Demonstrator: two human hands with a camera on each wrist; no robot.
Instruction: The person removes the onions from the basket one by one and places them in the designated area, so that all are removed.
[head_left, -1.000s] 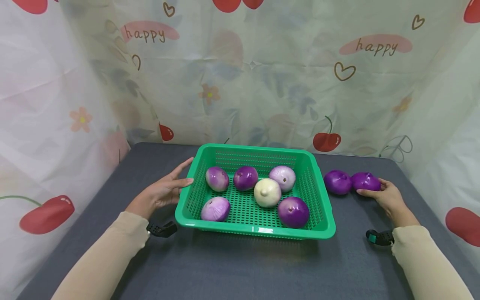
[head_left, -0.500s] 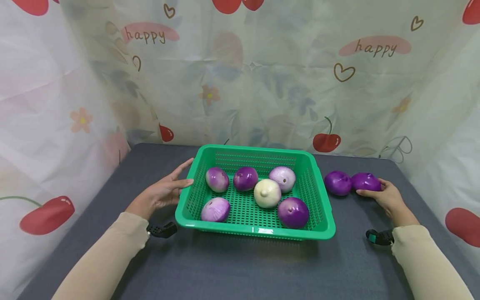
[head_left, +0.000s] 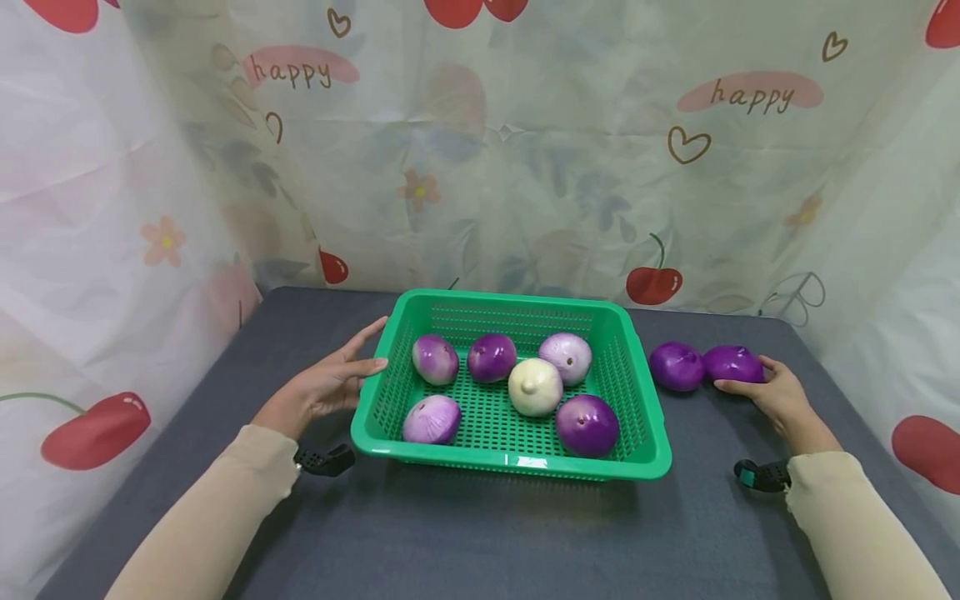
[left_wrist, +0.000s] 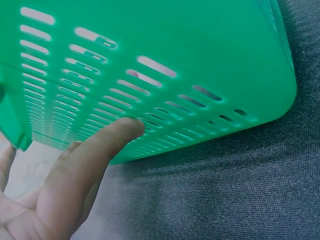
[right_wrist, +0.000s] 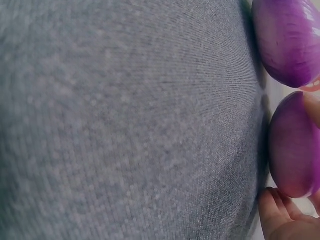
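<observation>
My left hand [head_left: 322,387] is at the left side of a green plastic basket [head_left: 525,468]. Its fingers are fairly straight and touch the basket's outside; in the left wrist view, one fingertip [left_wrist: 131,127] presses against the slotted wall. Glossy onions lie in the basket: a white onion [head_left: 535,387], a dark purple onion [head_left: 587,426] and several others in purple tones. Right of the basket, my right hand [head_left: 783,404] grips a purple onion [head_left: 733,364] resting on the table, thumb on the near side and fingers on the far side. Another purple onion [head_left: 677,367] sits just left of it.
Dark grey cloth covers the table [head_left: 480,533]. A pale curtain [head_left: 510,167] printed with cherries, hearts and "happy" closes off the back and both sides. Black straps with small devices, such as the wrist camera [head_left: 761,476], are worn on both wrists.
</observation>
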